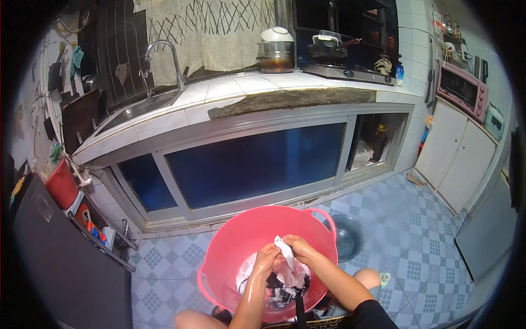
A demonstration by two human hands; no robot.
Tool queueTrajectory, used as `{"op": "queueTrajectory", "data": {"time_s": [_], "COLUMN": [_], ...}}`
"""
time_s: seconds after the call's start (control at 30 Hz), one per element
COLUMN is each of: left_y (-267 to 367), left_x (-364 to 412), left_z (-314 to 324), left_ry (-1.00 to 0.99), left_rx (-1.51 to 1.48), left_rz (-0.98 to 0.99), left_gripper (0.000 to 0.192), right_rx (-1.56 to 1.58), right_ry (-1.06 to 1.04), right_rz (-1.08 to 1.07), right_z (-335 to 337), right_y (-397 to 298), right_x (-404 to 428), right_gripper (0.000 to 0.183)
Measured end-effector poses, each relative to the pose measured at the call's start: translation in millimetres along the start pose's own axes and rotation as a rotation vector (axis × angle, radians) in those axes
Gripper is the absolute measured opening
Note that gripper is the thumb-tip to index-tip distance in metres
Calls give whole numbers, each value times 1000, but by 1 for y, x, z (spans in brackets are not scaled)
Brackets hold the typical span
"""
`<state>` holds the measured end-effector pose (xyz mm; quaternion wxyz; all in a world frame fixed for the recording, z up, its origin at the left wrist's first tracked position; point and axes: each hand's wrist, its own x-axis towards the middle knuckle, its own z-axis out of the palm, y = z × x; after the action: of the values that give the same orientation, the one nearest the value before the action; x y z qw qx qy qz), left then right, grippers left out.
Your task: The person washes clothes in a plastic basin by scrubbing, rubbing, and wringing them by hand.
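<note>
A large pink plastic tub (234,234) with loop handles stands on the floor between my knees. Wet clothes (283,294), dark and pale, lie in soapy water at its bottom. Above them my left hand (266,259) and my right hand (299,247) grip a wet white cloth (286,251) between them. One end of the cloth pokes up past the fingers, and the rest hangs down towards the clothes. My left forearm is wet and shiny. The fingers partly hide how the cloth is folded.
A grey-blue basin (349,238) sits on the tiled floor right behind the tub. A small pale green bottle (384,279) is by my right knee. Beyond are a tiled counter (230,88) with a sink (135,109), low sliding doors (254,164) and a white cabinet (448,144).
</note>
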<state>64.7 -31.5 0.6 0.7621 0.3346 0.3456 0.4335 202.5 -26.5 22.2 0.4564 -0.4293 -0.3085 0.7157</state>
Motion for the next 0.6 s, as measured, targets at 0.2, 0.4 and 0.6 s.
{"op": "queueTrajectory", "data": {"time_s": [0.2,0.4,0.6], "left_y": [0,2,-2], "left_x": [-2,-5,-3], "left_z": [2,8,7], "left_ry": [-76,12,70], "left_rx": [-44,133,246], "left_rz": [76,122,146], "left_gripper": [17,15,9], "right_rx": [-218,-396,-390], "right_ry": [46,150,50], "right_rz": [-113,-263,-180], "right_z": [8,6,5], "right_y": [-5,7,5], "right_x": [-9,-5,-7], "right_gripper": [15,16,16]}}
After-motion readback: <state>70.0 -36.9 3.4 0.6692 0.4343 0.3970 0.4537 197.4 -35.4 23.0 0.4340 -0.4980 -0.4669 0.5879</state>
